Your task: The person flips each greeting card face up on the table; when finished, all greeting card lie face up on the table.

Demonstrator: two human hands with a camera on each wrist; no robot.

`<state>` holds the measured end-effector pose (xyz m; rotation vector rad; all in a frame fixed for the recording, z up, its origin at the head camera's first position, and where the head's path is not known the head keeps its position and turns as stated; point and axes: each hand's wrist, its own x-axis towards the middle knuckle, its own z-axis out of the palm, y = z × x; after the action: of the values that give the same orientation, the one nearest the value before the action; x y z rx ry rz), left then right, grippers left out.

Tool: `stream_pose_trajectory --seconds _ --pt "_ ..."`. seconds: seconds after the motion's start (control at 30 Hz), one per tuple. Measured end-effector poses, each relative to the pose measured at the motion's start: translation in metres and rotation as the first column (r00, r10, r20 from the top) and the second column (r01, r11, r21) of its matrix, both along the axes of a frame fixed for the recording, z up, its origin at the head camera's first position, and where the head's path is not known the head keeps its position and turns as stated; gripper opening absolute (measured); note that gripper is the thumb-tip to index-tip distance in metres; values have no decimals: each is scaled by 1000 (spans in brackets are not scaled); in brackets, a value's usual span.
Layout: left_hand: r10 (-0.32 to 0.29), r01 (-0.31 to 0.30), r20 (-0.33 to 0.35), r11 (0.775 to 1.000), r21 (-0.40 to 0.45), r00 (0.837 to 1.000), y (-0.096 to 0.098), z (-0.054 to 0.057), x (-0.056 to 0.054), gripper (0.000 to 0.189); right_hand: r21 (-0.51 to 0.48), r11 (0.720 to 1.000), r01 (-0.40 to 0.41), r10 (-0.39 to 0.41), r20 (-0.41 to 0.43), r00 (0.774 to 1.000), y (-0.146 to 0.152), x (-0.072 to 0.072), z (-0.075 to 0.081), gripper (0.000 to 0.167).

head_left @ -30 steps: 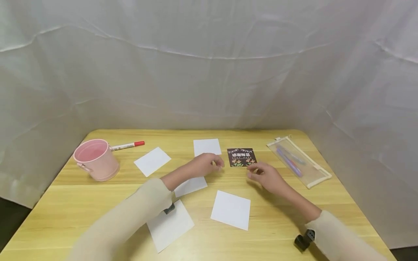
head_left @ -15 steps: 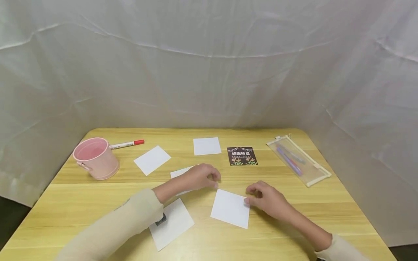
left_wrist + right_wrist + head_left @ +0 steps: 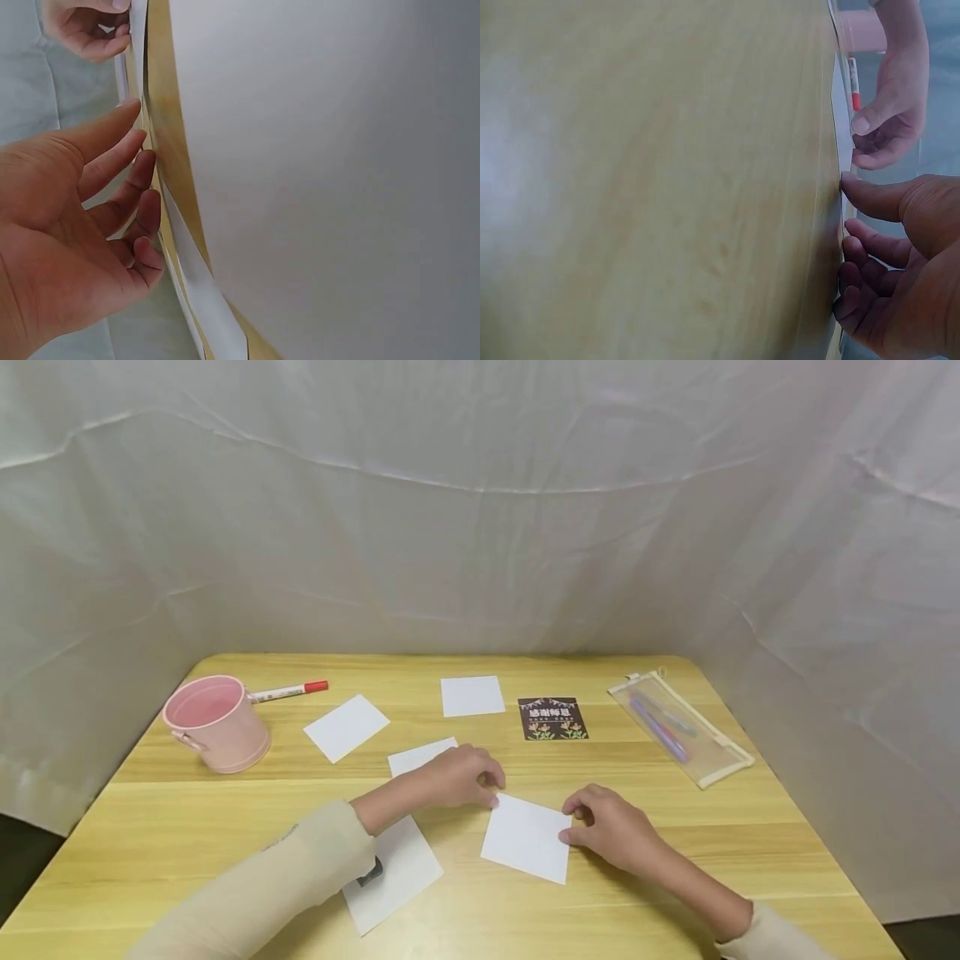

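Note:
A white square card (image 3: 527,843) lies flat on the wooden table, between my two hands. At its far left corner is my left hand (image 3: 456,777), thumb tip by the corner and fingers loosely bent. My right hand (image 3: 617,832) is at the card's right edge, its thumb touching that edge and its fingers resting near the table. The right wrist view shows the right thumb (image 3: 874,199) against the card's thin edge, with no pinch visible. Under my left forearm lies another white card (image 3: 401,881), partly covered; a further white card (image 3: 420,755) is half hidden behind that hand.
Farther back lie two white cards, one left (image 3: 347,728) and one central (image 3: 472,696), and a dark flowered card (image 3: 553,719). A pink bucket (image 3: 225,735) and red-capped marker (image 3: 288,692) are at left. A mesh pencil pouch (image 3: 712,752) holding pens lies at right.
Both hands have come toward the near side, from beside the dark flowered card to the edges of the near white card. That card stays in place on the table.

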<state>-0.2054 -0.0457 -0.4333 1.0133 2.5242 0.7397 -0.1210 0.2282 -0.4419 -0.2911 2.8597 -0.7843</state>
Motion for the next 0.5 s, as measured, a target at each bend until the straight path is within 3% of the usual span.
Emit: stream_pose_trajectory --seconds 0.3,0.5 --pt "-18 18 17 1000 3 1000 4 -2 -2 14 -15 1000 22 -22 -1 1000 -2 2 1 28" --pt "-2 -3 115 999 39 993 5 -1 -2 7 -5 1000 29 -29 -17 999 -1 1 0 28"
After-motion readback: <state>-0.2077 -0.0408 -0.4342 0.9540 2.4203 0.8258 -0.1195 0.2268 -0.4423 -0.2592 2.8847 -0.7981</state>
